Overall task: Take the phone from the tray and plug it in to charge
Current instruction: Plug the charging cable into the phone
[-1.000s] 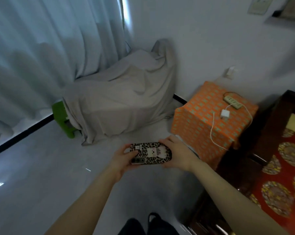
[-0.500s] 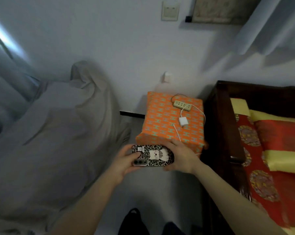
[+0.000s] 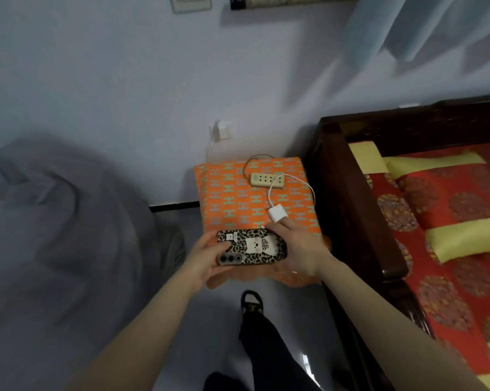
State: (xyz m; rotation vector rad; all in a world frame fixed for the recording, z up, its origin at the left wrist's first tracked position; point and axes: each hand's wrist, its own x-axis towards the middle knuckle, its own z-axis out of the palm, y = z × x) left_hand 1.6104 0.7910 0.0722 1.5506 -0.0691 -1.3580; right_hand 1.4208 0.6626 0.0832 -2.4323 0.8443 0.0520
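Note:
A phone (image 3: 253, 248) in a leopard-print case with a white cartoon figure lies sideways, back up, held at both ends. My left hand (image 3: 202, 256) grips the camera end and my right hand (image 3: 300, 248) grips the other end. The phone hovers over the near edge of an orange patterned box (image 3: 238, 198). On the box lie a beige power strip (image 3: 267, 180) and a white charger block (image 3: 277, 214) with a white cable (image 3: 277, 182) looping from it. My right forefinger touches the charger block.
A dark wooden bed frame (image 3: 348, 210) with red and yellow bedding (image 3: 449, 221) stands right of the box. A grey cloth-covered shape (image 3: 69, 235) fills the left. A wall socket (image 3: 221, 132) sits above the box. My dark-clothed leg and shoe (image 3: 250, 301) are below.
The view has swung right and closer to the orange box. Both hands carried the phone forward until it hovers over the box's near edge, by the charger block.

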